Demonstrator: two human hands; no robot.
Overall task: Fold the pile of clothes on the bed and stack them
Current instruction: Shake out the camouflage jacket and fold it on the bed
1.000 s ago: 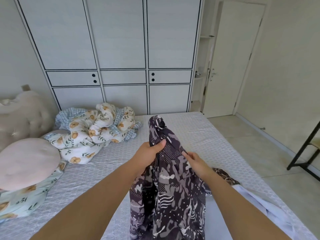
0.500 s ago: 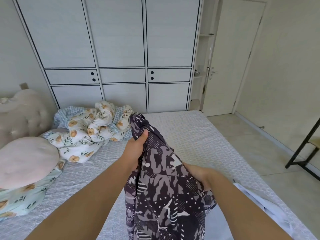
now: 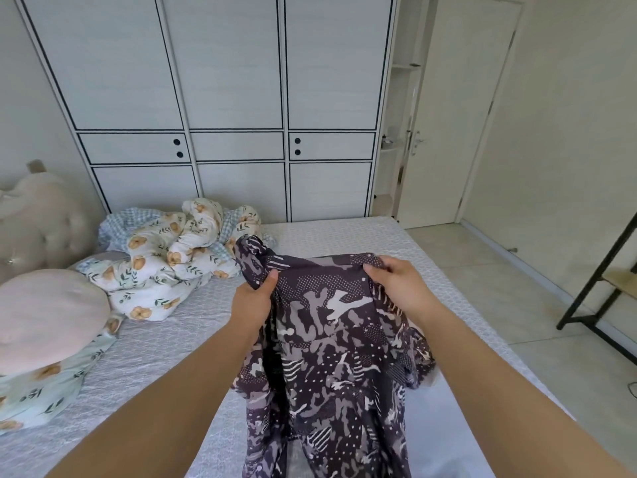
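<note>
Now: patterned garment held up over the bed, top edge stretched.
Left hand pinches the bunched edge at 10 o'clock; right hand pinches the corner at 2 o'clock. Best to pull both grips level and taut, then lay it flat before creasing; rest hangs toward 6 o'clock.

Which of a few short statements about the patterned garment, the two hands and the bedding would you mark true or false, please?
1. Both hands grip the dark patterned garment. True.
2. The left hand hangs idle at the bedside. False: it grips the garment's upper edge.
3. The right hand pinches the garment's top edge. True.
4. The floral quilt lies folded flat in a neat stack. False: it lies bunched on the bed.
5. The wardrobe doors stand wide open. False: they are closed.
</note>
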